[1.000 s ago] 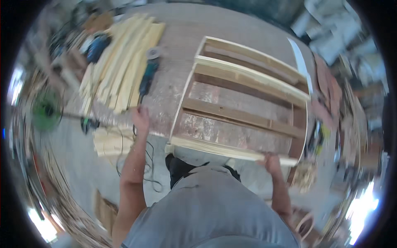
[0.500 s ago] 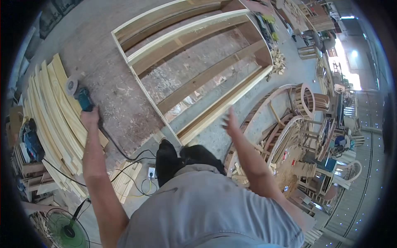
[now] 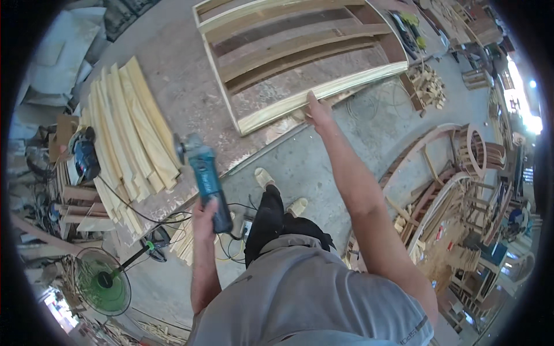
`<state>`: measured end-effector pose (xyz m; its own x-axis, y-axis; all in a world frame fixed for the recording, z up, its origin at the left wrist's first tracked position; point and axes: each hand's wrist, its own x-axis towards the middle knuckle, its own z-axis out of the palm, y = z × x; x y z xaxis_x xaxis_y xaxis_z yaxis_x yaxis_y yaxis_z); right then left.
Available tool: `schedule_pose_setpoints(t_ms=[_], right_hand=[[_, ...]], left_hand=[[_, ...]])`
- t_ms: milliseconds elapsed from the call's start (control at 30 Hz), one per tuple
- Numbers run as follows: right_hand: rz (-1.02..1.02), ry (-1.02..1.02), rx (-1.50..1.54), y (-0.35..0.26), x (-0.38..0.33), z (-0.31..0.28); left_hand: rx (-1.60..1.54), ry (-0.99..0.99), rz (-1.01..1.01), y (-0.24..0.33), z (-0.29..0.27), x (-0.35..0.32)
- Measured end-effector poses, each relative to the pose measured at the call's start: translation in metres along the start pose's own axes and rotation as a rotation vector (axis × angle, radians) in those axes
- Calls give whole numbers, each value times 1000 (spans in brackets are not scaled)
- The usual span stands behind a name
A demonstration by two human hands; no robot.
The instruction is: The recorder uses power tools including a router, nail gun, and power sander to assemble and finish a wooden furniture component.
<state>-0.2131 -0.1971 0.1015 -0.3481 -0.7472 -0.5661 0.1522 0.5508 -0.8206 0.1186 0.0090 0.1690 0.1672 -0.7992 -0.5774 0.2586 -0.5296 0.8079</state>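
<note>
My left hand [image 3: 206, 219] is wrapped round the body of a teal and black angle grinder [image 3: 206, 179], raised in front of me with its disc end pointing away. My right arm reaches forward, and my right hand [image 3: 318, 111] grips the near rail of a large wooden frame [image 3: 271, 117]. Its fingers are partly hidden at the rail's edge. The frame has several long crosspieces and lies flat on a worn worktable [image 3: 173, 81].
Curved pale wood strips [image 3: 135, 115] lie on the table's left side, beside a blue power tool [image 3: 86, 154]. A green fan [image 3: 104, 279] stands at lower left. Cords run near my legs. Curved wooden frames [image 3: 433, 184] and a pile of offcuts [image 3: 427, 86] are on the right.
My right hand, apart from the frame and open before, now holds its near rail. My left hand has brought the grinder from over the strips back toward my body. The view has shifted.
</note>
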Motion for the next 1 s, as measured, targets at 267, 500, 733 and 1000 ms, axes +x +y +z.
schedule_pose_setpoints(t_ms=[267,500,733,1000], right_hand=[[-362,-525,74,47,-169,-8],[-342,-302,292,25,-184,-59],[-161,-189,471,42,-179,-94],[-53,-108,731,74,-186,-100]], left_hand=[[113,-492,35,-29,93,-45],[440,-594,185,-44,171,-52],[430,-789,61,-63,188,-58],[1068,-1226,293,34,145,46]])
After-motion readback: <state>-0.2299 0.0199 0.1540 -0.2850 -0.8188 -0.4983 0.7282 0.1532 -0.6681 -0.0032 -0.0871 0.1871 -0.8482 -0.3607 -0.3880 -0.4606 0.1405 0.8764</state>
